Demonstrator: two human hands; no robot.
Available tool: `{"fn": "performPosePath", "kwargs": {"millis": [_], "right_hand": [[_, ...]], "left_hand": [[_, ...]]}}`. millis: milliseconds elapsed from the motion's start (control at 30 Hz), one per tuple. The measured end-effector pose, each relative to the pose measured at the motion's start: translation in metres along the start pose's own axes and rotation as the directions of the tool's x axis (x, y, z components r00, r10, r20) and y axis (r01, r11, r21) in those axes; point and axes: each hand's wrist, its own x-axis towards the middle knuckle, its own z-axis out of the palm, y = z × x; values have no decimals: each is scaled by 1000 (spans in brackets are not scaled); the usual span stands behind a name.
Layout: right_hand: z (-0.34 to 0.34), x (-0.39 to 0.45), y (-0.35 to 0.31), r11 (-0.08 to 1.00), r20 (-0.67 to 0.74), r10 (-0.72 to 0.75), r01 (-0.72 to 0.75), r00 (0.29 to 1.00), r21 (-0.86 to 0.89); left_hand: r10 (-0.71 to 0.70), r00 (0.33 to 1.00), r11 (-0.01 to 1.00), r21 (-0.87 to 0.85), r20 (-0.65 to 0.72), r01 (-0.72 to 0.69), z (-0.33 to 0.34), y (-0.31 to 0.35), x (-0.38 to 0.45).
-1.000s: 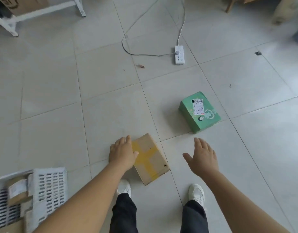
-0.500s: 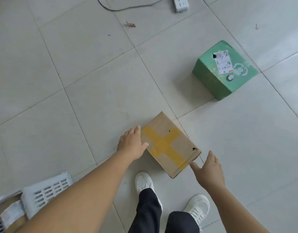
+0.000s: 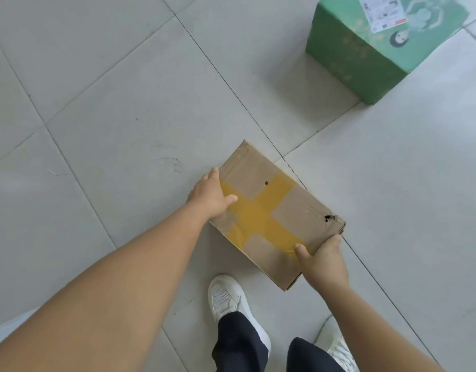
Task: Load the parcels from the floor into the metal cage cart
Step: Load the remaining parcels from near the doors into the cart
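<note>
Pale glazed floor tiles [image 3: 118, 108]. The left hand [image 3: 208, 196] grips the cardboard box's [image 3: 274, 210] left edge, thumb on its yellow tape cross; the right hand [image 3: 324, 260] clasps its near-right side. Advise lifting level: the right corner is torn. A green box [image 3: 365, 57] sits beyond, to the right.

Brown box [image 3: 274, 210]: matt cardboard, glossy yellow tape [image 3: 261, 210], torn corner. Green box [image 3: 365, 57]: printed cardboard, paper label [image 3: 383, 12]. Floor [image 3: 124, 103]: smooth pale tile.
</note>
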Motion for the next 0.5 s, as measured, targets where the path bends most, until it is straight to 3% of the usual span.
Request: {"fn": "performPosePath", "kwargs": {"millis": [267, 500], "right_hand": [[7, 0, 3, 975, -48, 15, -4, 999, 222], [-70, -47, 5, 961, -145, -36, 74, 989, 268]], "left_hand": [[-27, 994, 997, -75, -103, 19, 16, 0, 3], [7, 977, 984, -170, -213, -45, -15, 36, -79]]}}
